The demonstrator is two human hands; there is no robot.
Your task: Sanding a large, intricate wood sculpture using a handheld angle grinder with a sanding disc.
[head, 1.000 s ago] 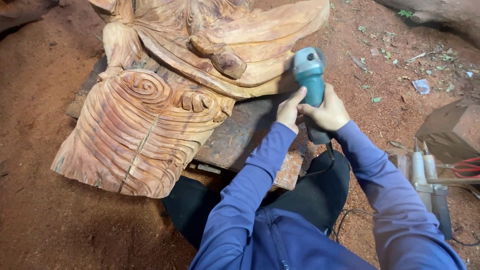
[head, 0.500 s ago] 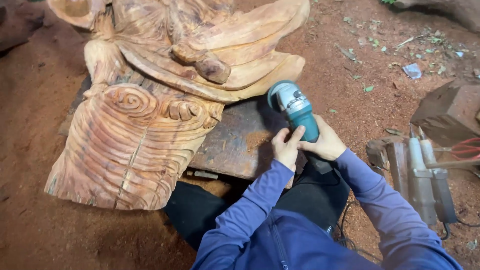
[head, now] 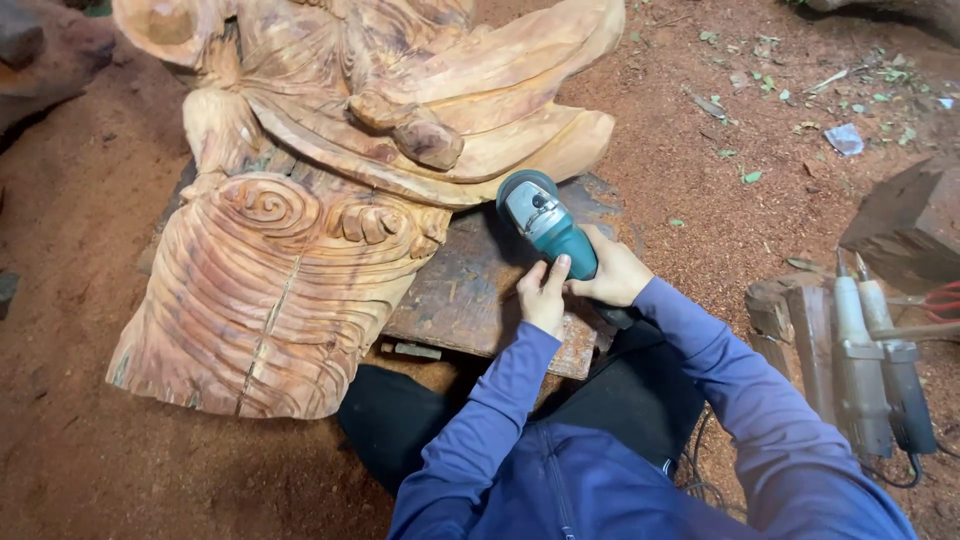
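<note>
A teal angle grinder (head: 545, 222) with a grey head points up and left, its disc close to the lower edge of a large carved wooden sculpture (head: 300, 230) with spirals and folds. My right hand (head: 612, 272) grips the grinder's body from the right. My left hand (head: 543, 295) rests against the grinder's rear from below, fingers on the casing. Both arms wear blue sleeves. The sculpture lies on a dark flat wooden slab (head: 480, 290) on red earth.
Two grey power tools (head: 870, 360) with cords lie on a wooden block at the right. A dark wooden block (head: 905, 225) sits further right. Scattered leaves and scraps (head: 800, 90) litter the red soil at upper right. My dark-trousered legs fold beneath the slab.
The grinder has come down and to the left, from raised beside the sculpture to low over the slab near the carving's edge. Both hands stayed on it.
</note>
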